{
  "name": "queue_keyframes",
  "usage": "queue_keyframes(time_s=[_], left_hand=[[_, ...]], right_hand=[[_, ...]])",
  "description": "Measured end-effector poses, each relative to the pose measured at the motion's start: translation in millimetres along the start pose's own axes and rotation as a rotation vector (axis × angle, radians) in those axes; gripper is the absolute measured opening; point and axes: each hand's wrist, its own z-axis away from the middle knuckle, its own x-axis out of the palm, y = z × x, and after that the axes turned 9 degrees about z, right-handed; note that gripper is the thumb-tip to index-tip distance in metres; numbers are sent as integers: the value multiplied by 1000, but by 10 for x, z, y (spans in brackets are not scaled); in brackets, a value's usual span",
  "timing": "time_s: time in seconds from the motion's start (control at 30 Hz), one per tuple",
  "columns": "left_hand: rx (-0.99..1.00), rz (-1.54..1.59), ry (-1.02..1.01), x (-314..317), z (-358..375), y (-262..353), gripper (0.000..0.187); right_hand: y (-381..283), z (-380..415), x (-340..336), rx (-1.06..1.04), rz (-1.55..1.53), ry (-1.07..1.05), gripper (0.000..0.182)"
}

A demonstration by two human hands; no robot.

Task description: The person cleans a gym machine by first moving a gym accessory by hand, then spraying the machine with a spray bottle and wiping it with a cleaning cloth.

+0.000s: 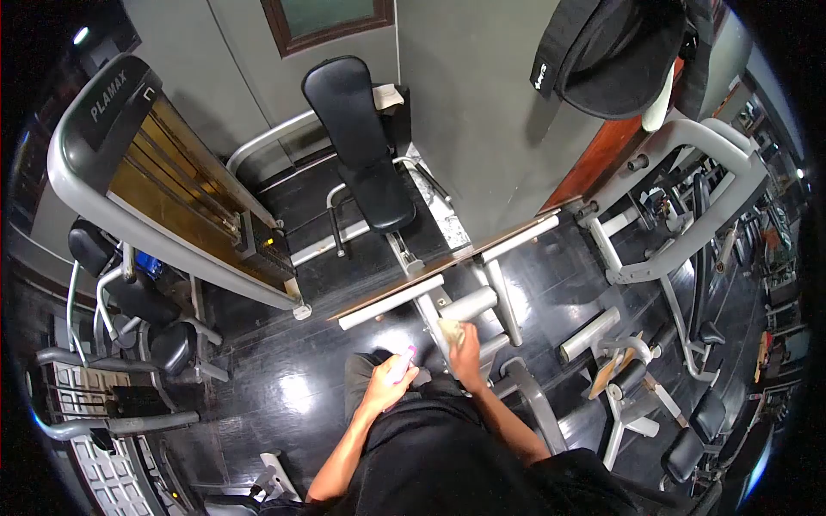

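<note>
My left hand [387, 384] is closed around a small white bottle [400, 366] with a pink top, held in front of my body. To its right, my right hand [465, 355] grips a pale yellowish cloth [451, 331]. The cloth lies against the metal frame of a gym machine, close below a light padded roller [468, 305]. Another long pale roller [391, 302] extends to the left, beside a thin brown board edge [456, 255]. The fingertips of my right hand are partly hidden by the cloth.
A black padded seat [383, 196] stands ahead, with a tall weight-stack machine [185, 185] on the left. Black bags [615, 64] hang at the upper right. A grey-framed machine [680, 249] and a low roller [590, 334] are on the right. The floor [292, 387] is dark and shiny.
</note>
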Motion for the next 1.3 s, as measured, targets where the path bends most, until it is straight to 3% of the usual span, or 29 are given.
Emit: queue_keyframes(time_s=[0.1,0.17,0.2,0.27,0.3,0.37,0.4,0.47,0.5,0.57,0.63,0.73,0.77,0.83,0.97,1.1,1.17,1.3], left_hand=[[21,-37,-10,-22,23,22,17],[27,-39,-4,-29,21,27,16],[27,-39,-1,-37,31,64,16],[27,-76,4,-69,64,139,16],[30,-78,2,-77,71,138,16],[41,-69,15,-83,82,131,15],[45,-67,14,-89,79,131,15],[24,-56,31,-98,100,137,15],[23,-55,37,-100,105,147,15],[45,-38,55,-111,116,167,15],[33,-50,43,-149,126,153,14],[-9,-53,30,-173,138,141,13],[-42,-46,41,-177,139,145,13],[-18,-53,41,-186,148,165,12],[-38,-3,51,-260,183,145,11],[17,0,120,-313,204,102,15],[14,11,136,-337,209,66,15],[44,19,121,-336,195,74,15]], right_hand=[[40,-186,-164,-36,167,31,31],[155,-412,-245,11,225,326,27],[142,-531,-262,9,223,325,27],[116,-701,-255,298,234,477,28],[96,-664,-229,299,232,481,28],[23,-511,-117,-8,135,344,41],[-77,-427,-62,-11,136,347,41],[-267,-254,2,-253,170,42,34],[-334,-259,-25,-256,169,37,34],[-445,-324,-40,-71,210,77,36],[-518,-477,13,-94,220,115,37],[-560,-572,164,-343,195,77,43],[-602,-553,170,-342,196,76,43],[-696,-493,199,-350,421,-21,46],[-580,-202,116,-272,521,-132,42],[-336,175,-209,-259,507,-323,39],[-305,126,-248,-105,463,-368,34],[-678,-520,-164,-210,362,-116,31]])
